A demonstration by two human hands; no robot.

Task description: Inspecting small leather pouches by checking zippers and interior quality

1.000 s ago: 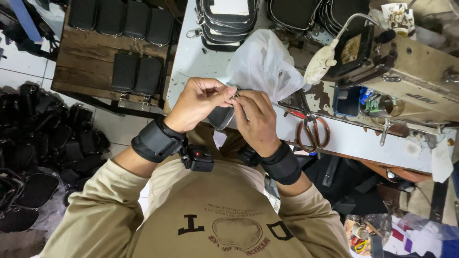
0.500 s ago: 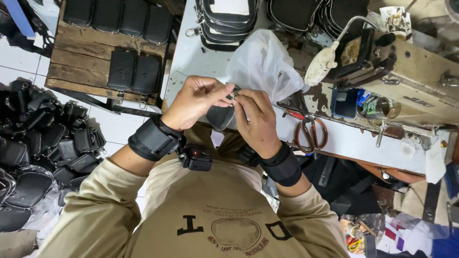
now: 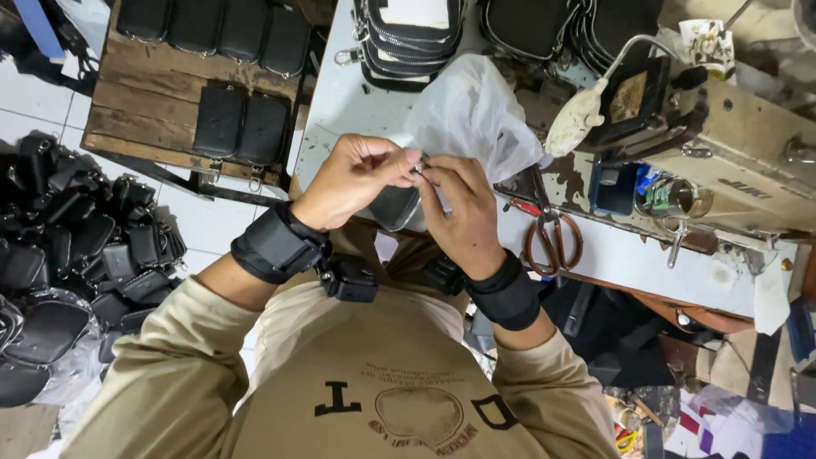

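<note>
My left hand and my right hand meet in front of my chest, fingertips pinched together on a small metal zipper pull. A small black pouch hangs below the fingers, partly hidden by both hands. Each wrist wears a black band, and a small black device sits under each wrist. A crumpled clear plastic bag lies on the table right behind my hands.
A sewing machine stands on the right of the white table, with orange-handled scissors beside it. Black zippered bags are stacked at the back. Black pouches lie on a wooden pallet, and a pile covers the floor at left.
Both hands stay pinched on the zipper pull with only small finger shifts. The view has drifted slightly, and the pouch pile at left shows more.
</note>
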